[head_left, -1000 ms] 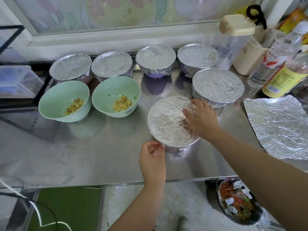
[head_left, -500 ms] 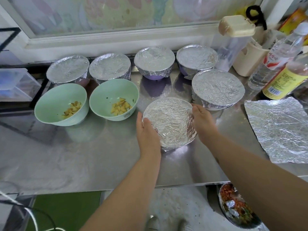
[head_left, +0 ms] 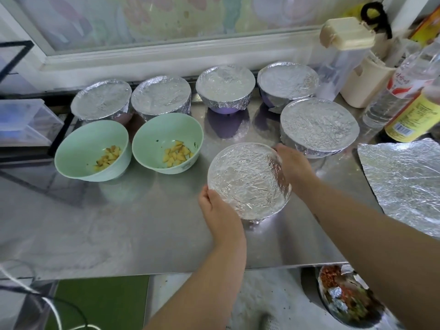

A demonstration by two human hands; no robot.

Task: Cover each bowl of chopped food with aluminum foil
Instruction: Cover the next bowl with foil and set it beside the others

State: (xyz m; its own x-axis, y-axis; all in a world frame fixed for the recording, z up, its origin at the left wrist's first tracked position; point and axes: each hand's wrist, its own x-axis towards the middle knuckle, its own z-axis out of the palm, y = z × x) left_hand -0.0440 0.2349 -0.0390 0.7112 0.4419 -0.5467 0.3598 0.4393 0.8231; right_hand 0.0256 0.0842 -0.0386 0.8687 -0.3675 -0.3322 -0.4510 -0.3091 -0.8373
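Observation:
A foil-covered bowl stands near the middle of the steel counter. My left hand grips its near-left rim, and my right hand grips its far-right rim, fingers curled over the foil. Two uncovered green bowls with chopped yellow food stand to the left. Several other foil-covered bowls line the back, and one bigger covered bowl stands just behind my right hand. A loose foil sheet lies flat at the right.
Bottles and a cream container crowd the back right corner. A clear plastic box sits at far left. Below the counter's front edge, a foil-lined bowl of scraps rests on the floor.
My left hand moved from the bowl's near edge to its left side, then back to the near-left rim. My right hand slid off the foil top to the far-right rim.

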